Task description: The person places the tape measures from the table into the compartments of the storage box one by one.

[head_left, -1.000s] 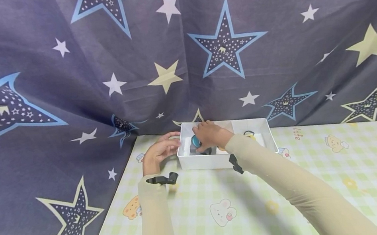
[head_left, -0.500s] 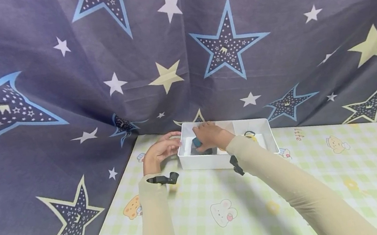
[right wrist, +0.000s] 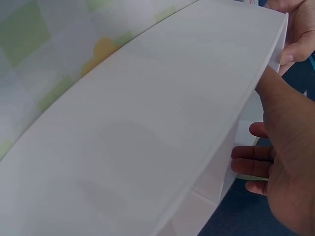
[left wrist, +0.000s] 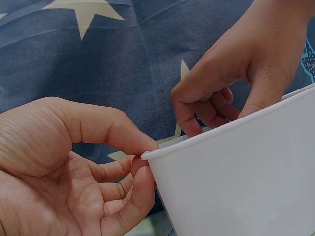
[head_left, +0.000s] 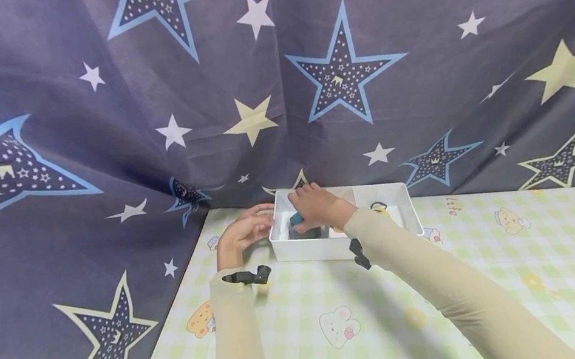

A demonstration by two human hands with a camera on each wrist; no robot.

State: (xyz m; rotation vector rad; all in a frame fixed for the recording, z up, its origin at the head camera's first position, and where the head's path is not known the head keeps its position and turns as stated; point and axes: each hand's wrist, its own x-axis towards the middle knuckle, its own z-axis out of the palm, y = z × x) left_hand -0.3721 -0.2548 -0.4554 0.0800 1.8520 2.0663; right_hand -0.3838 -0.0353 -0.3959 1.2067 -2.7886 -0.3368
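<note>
A white divided box [head_left: 314, 250] stands at the back of the table. My left hand [head_left: 242, 230] is at its left end; in the left wrist view, thumb and finger pinch the rim at the corner. My right hand [head_left: 317, 206] reaches into the left compartment, its fingers curled at a small teal thing [head_left: 295, 219], which it grips. The hand covers part of this thing, so its kind is unclear. A dark grey patch [head_left: 306, 233] lies below it on the box floor. Box walls hide the right fingertips in both wrist views.
In the right compartment lies a small yellow item with a dark loop [head_left: 380, 208]. A star-patterned curtain [head_left: 442, 59] hangs close behind the box. The table wears a green checked cloth [head_left: 385, 325] with cartoon prints.
The teal thing has turned from showing a round face to a narrower side and shifted slightly left with my right hand. My left hand stays at the box's end.
</note>
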